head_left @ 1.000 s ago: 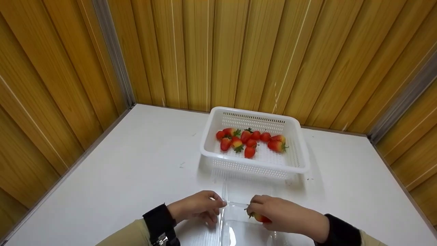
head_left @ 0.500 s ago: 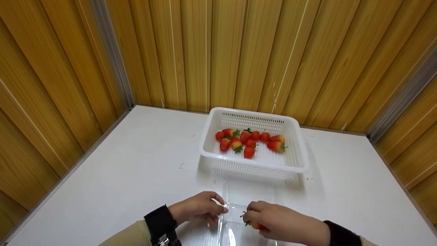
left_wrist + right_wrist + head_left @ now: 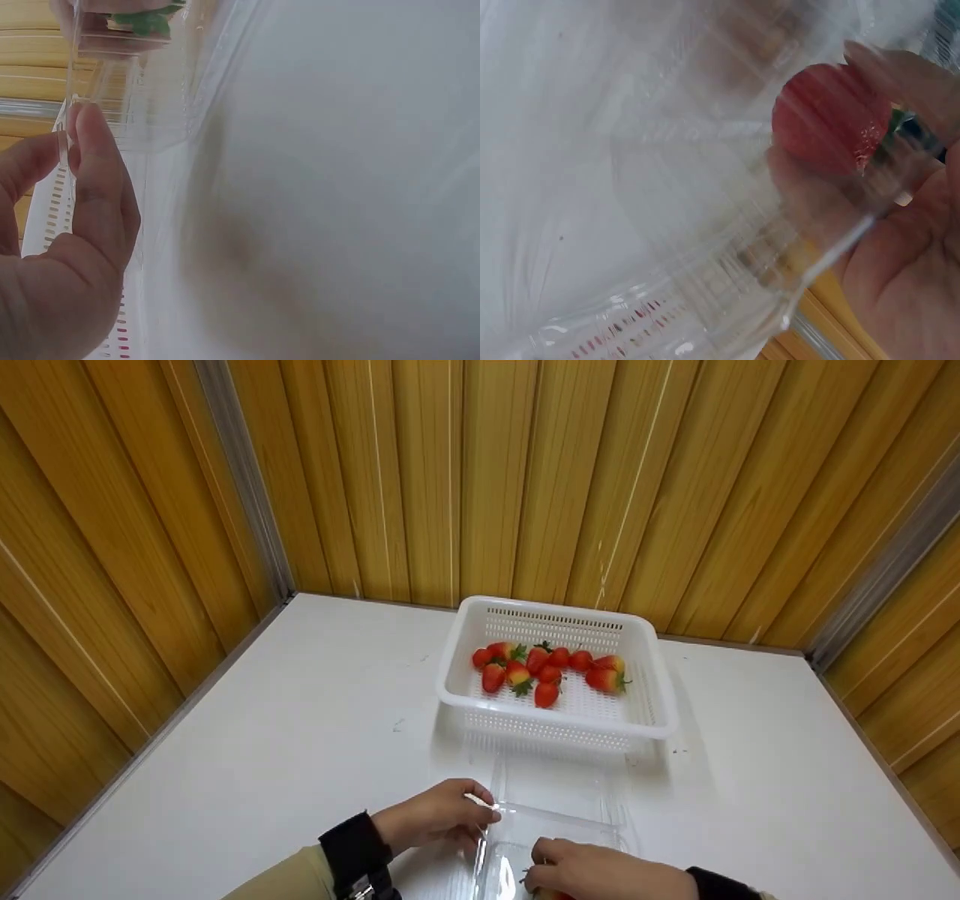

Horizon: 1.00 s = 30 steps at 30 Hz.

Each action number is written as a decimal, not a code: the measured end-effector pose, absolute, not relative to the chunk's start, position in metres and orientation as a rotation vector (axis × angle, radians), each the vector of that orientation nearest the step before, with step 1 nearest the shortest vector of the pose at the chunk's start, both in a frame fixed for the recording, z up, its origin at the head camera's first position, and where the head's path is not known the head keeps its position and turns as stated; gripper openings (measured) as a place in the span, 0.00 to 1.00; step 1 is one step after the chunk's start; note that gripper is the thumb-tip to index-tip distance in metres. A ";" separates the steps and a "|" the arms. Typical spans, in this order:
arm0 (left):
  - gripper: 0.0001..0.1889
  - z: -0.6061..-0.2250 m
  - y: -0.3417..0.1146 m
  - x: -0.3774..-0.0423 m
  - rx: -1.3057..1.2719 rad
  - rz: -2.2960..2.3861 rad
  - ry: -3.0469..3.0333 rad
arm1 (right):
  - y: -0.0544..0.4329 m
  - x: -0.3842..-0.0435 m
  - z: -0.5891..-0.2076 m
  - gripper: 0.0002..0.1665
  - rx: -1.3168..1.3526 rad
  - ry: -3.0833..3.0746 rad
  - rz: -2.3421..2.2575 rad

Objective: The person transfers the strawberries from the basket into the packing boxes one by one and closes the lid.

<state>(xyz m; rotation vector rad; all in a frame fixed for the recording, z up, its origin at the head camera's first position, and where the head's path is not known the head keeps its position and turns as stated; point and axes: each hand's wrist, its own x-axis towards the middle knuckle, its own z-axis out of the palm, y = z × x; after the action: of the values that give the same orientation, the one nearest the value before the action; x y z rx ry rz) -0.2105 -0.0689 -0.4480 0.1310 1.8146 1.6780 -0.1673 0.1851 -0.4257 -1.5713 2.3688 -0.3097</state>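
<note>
A clear plastic clamshell box (image 3: 559, 814) lies in front of the basket, its lid (image 3: 551, 789) folded back toward the basket. My left hand (image 3: 439, 814) pinches the box's left edge near the hinge; in the left wrist view its thumb and fingertips meet on the thin rim. My right hand (image 3: 600, 874) is low inside the box, its fingers round a strawberry (image 3: 821, 120). That strawberry shows red through the clear wall in the right wrist view. In the head view the hand and the lower frame edge hide most of it.
A white perforated basket (image 3: 555, 722) stands behind the box, near the back wall. Several red strawberries (image 3: 546, 694), some with green leaves, lie in it. The white table (image 3: 322, 720) is bounded by wood-look panels (image 3: 495, 480) at the back and sides.
My right hand has moved down and toward me, slightly left, carrying the strawberry deeper into the box. The left hand stays on the edge. More of the box's hinge now shows.
</note>
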 end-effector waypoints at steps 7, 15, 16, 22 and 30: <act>0.10 -0.448 -0.069 -0.211 0.119 1.692 1.802 | 0.183 -0.167 -0.437 0.10 -1.580 2.393 -0.309; 0.11 -0.449 -0.070 -0.211 0.126 1.703 1.788 | 0.183 -0.169 -0.436 0.12 -1.656 2.375 -0.298; 0.11 -0.448 -0.070 -0.211 0.128 1.701 1.788 | 0.183 -0.169 -0.435 0.12 -1.663 2.372 -0.301; 0.11 -0.450 -0.072 -0.212 0.128 1.712 1.788 | 0.184 -0.171 -0.433 0.16 -1.623 2.344 -0.324; 0.11 -0.453 -0.074 -0.213 0.141 1.730 1.780 | 0.185 -0.173 -0.435 0.18 -1.624 2.336 -0.335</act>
<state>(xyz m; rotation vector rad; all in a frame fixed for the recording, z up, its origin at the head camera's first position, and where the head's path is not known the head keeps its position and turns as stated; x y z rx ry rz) -0.2133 -0.0736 -0.4529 0.1406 1.7802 1.7305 -0.1726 0.1847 -0.4349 -1.6244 2.3358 -0.3346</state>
